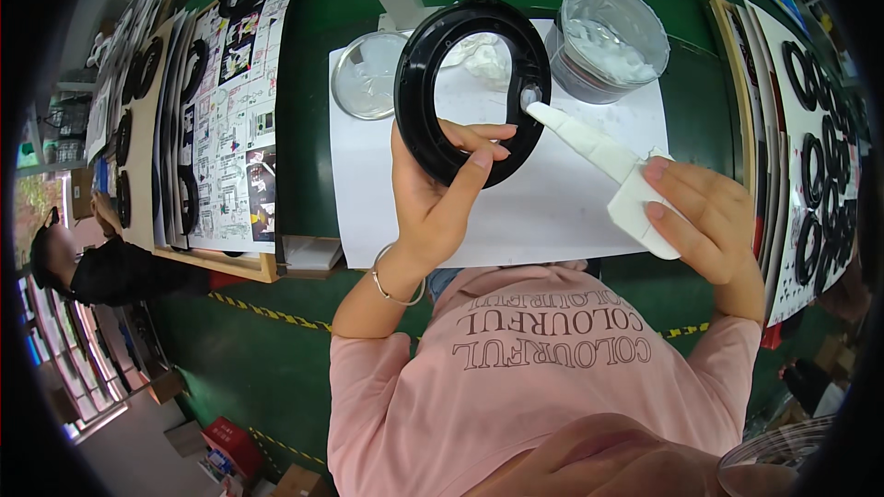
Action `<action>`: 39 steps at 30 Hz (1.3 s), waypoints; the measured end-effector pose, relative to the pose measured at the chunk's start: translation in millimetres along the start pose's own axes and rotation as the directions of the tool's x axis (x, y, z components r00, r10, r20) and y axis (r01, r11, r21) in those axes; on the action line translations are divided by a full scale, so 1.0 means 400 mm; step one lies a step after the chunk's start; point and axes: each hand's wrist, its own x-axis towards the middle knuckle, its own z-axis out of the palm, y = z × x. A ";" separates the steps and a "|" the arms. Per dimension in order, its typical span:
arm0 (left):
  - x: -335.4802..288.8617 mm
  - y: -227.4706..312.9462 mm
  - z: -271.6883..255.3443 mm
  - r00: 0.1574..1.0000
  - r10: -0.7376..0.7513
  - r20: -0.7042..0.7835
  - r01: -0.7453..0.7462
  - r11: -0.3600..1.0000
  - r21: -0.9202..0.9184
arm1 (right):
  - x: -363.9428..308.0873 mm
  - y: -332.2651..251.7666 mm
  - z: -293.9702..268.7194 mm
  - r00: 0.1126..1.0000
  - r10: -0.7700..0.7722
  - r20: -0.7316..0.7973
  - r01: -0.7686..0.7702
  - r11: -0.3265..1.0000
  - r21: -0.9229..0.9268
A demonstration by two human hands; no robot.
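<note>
My left hand [433, 198] grips the lower part of a glossy black plastic ring [416, 97], with the thumb and fingers around its rim. The ring is tilted up above a white sheet [552, 230]. In my right hand [709, 212] is a white spatula [589, 147], pinched at its broad end between thumb and fingers. Its narrow tip meets a small, round, pale spot on the ring's right side. Whether the tip carries any paste is too small to tell. Behind the ring, a crumpled white wad [488, 60] shows partly through its opening.
A clear tub [599, 87] of white paste stands behind to the right. Beside the ring on the left lies a round clear lid [345, 87]. Boards with black rings flank the table: a left stack [235, 129] and a right stack [783, 156]. Another person [120, 271] is at far left.
</note>
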 end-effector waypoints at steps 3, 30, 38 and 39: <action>-0.001 0.000 0.000 0.999 0.025 0.020 -0.025 1.000 0.014 | -0.009 0.007 -0.002 0.999 0.028 -0.018 -0.028 1.000 -0.009; -0.005 -0.005 -0.004 0.999 -0.007 -0.032 0.007 1.000 0.016 | -0.110 0.032 0.105 0.227 0.974 -0.025 -0.394 0.115 0.912; 0.043 0.049 0.056 0.915 -0.398 0.072 0.384 0.801 -0.459 | -0.191 0.226 0.091 0.874 0.132 -0.468 -0.255 0.944 -0.210; 0.049 0.046 0.064 0.901 -0.415 0.122 0.417 0.756 -0.505 | -0.207 0.243 0.108 0.862 0.148 -0.485 -0.281 0.935 -0.214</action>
